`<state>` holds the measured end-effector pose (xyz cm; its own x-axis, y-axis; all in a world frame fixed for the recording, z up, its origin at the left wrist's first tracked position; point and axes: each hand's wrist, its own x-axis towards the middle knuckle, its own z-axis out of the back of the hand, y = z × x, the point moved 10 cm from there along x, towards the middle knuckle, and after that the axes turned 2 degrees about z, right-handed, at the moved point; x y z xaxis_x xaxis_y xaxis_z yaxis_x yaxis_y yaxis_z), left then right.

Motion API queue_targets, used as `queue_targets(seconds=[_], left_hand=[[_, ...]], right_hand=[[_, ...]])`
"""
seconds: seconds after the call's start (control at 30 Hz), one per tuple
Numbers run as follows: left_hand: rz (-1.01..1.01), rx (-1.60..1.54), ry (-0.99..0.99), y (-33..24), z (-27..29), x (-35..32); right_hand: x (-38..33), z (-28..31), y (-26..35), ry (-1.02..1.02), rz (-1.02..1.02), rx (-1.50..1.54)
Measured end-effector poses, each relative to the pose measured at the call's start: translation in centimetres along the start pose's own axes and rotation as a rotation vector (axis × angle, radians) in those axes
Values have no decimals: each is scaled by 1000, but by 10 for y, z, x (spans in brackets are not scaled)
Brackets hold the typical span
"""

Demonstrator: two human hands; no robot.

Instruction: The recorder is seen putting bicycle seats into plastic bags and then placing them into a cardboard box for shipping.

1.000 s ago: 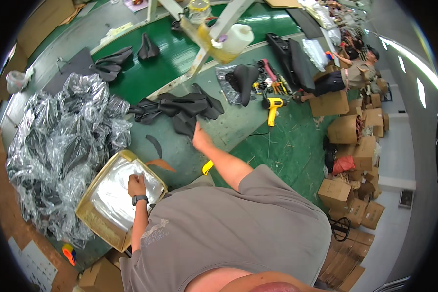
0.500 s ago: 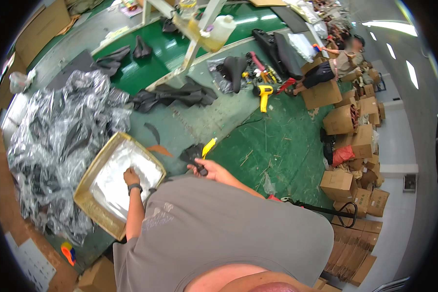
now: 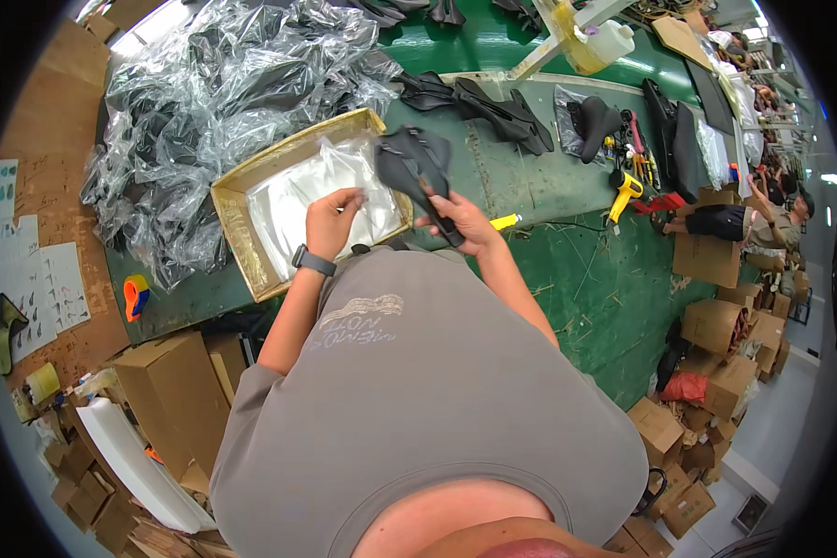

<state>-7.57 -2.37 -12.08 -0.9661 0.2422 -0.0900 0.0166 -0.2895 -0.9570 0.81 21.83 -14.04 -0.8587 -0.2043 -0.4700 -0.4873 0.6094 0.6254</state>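
Note:
My right hand (image 3: 465, 223) grips a black bicycle saddle (image 3: 409, 158) by its narrow end, the wide end pointing away over the right rim of the cardboard box (image 3: 237, 223). Inside that box lies a stack of clear plastic bags (image 3: 284, 200). Above the stack, my left hand (image 3: 333, 221) is closed in a pinch at a clear plastic bag, whose thin film is hard to make out around the fingertips. A dark watch is on my left wrist.
Bagged saddles (image 3: 205, 121) are heaped beyond and left of the box. Black saddle covers (image 3: 502, 116), another saddle (image 3: 597, 126) and a yellow heat gun (image 3: 625, 193) lie along the green bench. An orange-and-blue tape dispenser (image 3: 136, 296) sits at left. A co-worker (image 3: 763, 223) is at far right.
My left hand has come up from the bag stack toward the box's right side. The saddle in my right hand has risen beside the box. My view has shifted.

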Motion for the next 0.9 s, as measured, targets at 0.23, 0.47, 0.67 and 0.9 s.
queue_targets(seconds=[0.23, 0.47, 0.67, 0.9], left_hand=[[158, -187, 257, -18, -21, -31], [198, -1500, 258, -17, 28, -21], [339, -1007, 307, -67, 11, -21], [513, -1102, 227, -41, -46, 24]], right_hand=[[25, -71, -42, 161, -177, 79], [-14, -41, -26, 51, -3, 771], [-67, -48, 33, 273, 358, 294], [-85, -45, 28, -104, 360, -356]])
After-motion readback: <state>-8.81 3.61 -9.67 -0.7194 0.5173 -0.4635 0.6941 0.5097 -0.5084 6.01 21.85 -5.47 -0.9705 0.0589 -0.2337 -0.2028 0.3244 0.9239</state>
